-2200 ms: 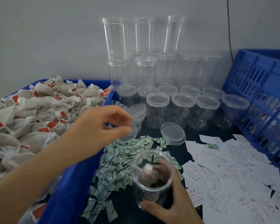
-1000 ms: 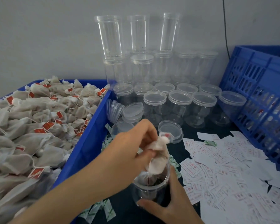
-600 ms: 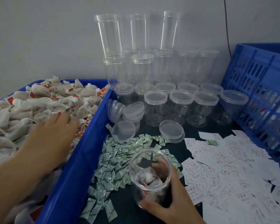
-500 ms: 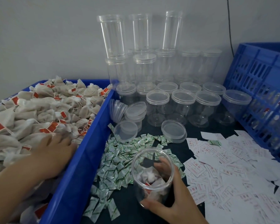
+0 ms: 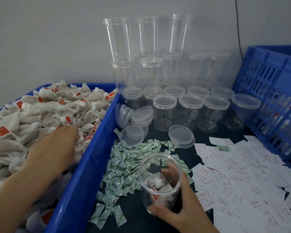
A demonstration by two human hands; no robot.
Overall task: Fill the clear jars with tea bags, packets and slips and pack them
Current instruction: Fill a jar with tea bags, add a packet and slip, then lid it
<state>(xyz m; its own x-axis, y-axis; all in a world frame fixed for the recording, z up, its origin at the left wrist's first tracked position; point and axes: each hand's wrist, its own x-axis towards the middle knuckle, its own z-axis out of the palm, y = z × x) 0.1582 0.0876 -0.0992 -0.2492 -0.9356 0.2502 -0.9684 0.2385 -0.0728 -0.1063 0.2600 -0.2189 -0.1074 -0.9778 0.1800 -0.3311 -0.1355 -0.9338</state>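
A clear open jar [image 5: 160, 180] stands on the dark table with a few tea bags at its bottom. My right hand [image 5: 181, 207] grips it from the near side, thumb in front and fingers behind. My left hand [image 5: 54, 148] lies palm down on the heap of tea bags [image 5: 45, 111] with red tags in the blue bin [image 5: 91, 158], its fingers stretched forward and their tips sunk among the bags. Green-and-white packets [image 5: 124, 165] lie in a pile just left of the jar. White printed slips [image 5: 242, 174] spread to its right.
Several empty lidded jars [image 5: 190, 111] stand in rows behind, with taller stacks [image 5: 149, 47] against the wall. Loose lids [image 5: 181, 136] lie in front of them. A blue slotted crate [image 5: 272, 98] with filled jars inside walls off the right side.
My left hand dropped a tea bag into the jar, then swung back into the bin and now reaches a little farther over the bags. My right hand keeps its hold on the jar.
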